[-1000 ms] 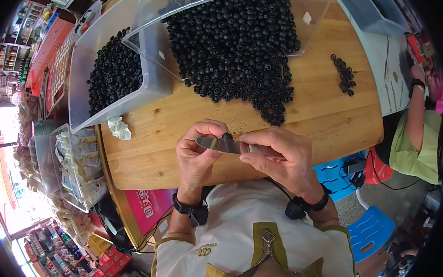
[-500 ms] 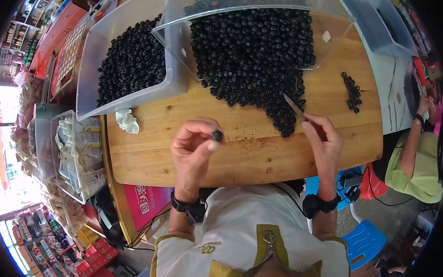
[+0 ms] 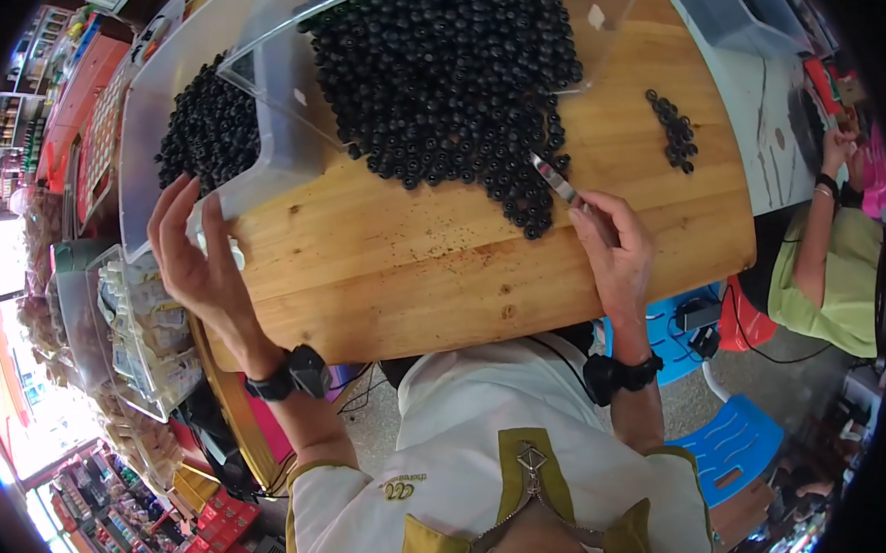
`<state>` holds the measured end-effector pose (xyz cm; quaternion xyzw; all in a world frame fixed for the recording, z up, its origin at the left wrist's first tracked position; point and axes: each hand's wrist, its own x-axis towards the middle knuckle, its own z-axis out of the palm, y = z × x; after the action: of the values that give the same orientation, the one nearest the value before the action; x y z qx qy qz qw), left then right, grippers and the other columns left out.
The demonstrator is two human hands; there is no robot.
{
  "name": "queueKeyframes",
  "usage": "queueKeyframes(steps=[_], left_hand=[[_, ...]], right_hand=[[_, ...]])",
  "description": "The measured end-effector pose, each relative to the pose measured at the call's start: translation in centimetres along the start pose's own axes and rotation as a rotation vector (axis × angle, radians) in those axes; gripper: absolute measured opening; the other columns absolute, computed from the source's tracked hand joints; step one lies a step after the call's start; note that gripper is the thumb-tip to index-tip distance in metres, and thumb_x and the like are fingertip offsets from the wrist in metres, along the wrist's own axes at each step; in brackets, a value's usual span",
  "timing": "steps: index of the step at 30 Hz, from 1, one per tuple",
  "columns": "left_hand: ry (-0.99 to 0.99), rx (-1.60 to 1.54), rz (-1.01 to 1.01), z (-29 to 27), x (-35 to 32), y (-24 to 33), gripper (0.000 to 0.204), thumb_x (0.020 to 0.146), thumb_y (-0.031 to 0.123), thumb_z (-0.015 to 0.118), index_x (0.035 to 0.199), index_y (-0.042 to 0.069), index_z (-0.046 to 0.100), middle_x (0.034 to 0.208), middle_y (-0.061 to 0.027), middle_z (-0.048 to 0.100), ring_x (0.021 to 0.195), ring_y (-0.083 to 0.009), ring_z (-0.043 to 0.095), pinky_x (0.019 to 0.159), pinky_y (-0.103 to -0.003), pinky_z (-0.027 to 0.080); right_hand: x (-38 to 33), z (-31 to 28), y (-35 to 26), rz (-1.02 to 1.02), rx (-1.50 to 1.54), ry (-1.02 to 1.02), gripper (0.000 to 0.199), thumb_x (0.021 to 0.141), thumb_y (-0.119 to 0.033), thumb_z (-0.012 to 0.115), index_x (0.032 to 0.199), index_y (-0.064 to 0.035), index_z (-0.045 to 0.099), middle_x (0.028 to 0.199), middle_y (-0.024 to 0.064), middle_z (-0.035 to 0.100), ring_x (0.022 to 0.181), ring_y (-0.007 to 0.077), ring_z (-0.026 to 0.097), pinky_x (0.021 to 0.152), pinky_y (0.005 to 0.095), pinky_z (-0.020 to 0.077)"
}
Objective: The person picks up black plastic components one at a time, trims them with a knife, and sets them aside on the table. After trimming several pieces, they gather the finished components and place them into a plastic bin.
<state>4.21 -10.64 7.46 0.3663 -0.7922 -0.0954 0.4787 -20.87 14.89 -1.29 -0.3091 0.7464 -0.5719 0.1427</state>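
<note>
My left hand [image 3: 202,279] is raised at the near edge of a translucent plastic tub [image 3: 290,138], its fingers spread and nothing seen in them. Inside that tub lies a heap of small dark round beads [image 3: 210,124]. My right hand [image 3: 620,251] pinches a slim silver metal tool [image 3: 556,178] between thumb and fingers. The tool points up and left, its tip by the near end of a large spread of dark beads [image 3: 443,86]. Many of these beads show a pale ring or hole on top.
A clear plastic tray [image 3: 238,71] reaches round the bead spread. Several beads [image 3: 673,133] lie apart at right on the wooden table [image 3: 391,304]. Crumpled white tissue [image 3: 237,254] sits beside my left hand. Another person's arm [image 3: 816,236] and a blue stool [image 3: 740,447] are at right.
My left hand has moved left toward the tub and opened; the dark bead it pinched is no longer in it. The right hand keeps the tool. The view has shifted slightly.
</note>
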Motion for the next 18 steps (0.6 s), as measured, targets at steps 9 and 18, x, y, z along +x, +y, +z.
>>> queueKeyframes(steps=[9,18], left_hand=[[-0.015,0.008,-0.039,-4.7,-5.2,-0.1,0.015,0.089,-0.003,0.065,0.104,-0.001,0.068,0.113,-0.0145,0.065,0.106,-0.0244,0.062,0.095,-0.036,0.048],[-0.128,-0.06,-0.192,-4.0,-9.0,-2.2,0.014,0.087,-0.003,0.067,0.1,0.001,0.069,0.105,-0.0129,0.068,0.099,-0.0242,0.064,0.089,-0.035,0.05]], right_hand=[[-0.3,0.2,0.0,-0.037,-0.129,0.007,0.018,0.091,-0.007,0.068,0.108,-0.0001,0.065,0.095,0.0033,0.068,0.086,0.0077,0.059,0.078,0.0218,0.0477],[0.0,1.0,0.0,-0.035,-0.237,0.07,0.019,0.095,-0.012,0.064,0.111,-0.0008,0.064,0.093,0.0001,0.064,0.083,0.0064,0.055,0.076,0.0212,0.0454]])
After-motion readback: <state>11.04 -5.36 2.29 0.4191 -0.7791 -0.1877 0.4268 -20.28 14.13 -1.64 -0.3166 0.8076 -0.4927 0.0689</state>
